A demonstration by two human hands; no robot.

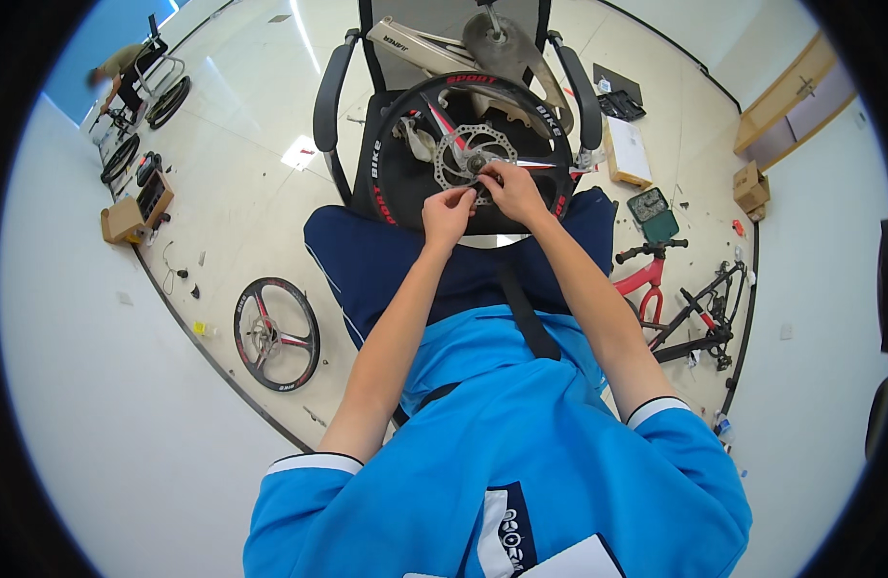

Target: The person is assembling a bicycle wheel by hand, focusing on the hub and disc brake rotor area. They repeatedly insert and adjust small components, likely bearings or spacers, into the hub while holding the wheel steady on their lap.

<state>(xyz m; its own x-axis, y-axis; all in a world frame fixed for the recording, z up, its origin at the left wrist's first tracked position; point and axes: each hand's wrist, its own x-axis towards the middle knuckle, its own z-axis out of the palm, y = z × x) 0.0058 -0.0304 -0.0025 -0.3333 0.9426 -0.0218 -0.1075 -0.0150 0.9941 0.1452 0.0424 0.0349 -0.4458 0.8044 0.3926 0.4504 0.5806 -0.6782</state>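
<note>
A black bicycle wheel (374, 178) with red and white spokes rests on the seat of a black office chair, its near edge by my lap. At its middle sits a silver brake disc (444, 166) around the hub (477, 164). My right hand (513, 193) is closed in a pinch at the disc, just below the hub. Beside it, my left hand (447, 218) pinches at the disc's lower edge. Whatever lies between the fingertips of either hand is too small or hidden to name.
A beige frame part (415, 46) lies on the chair behind the wheel, between the armrests (336, 91). A second wheel (315, 332) is on the floor at left. Right are a red-and-black bicycle frame (646, 279) and a green tool case (660, 223). Another person (128, 72) works far left.
</note>
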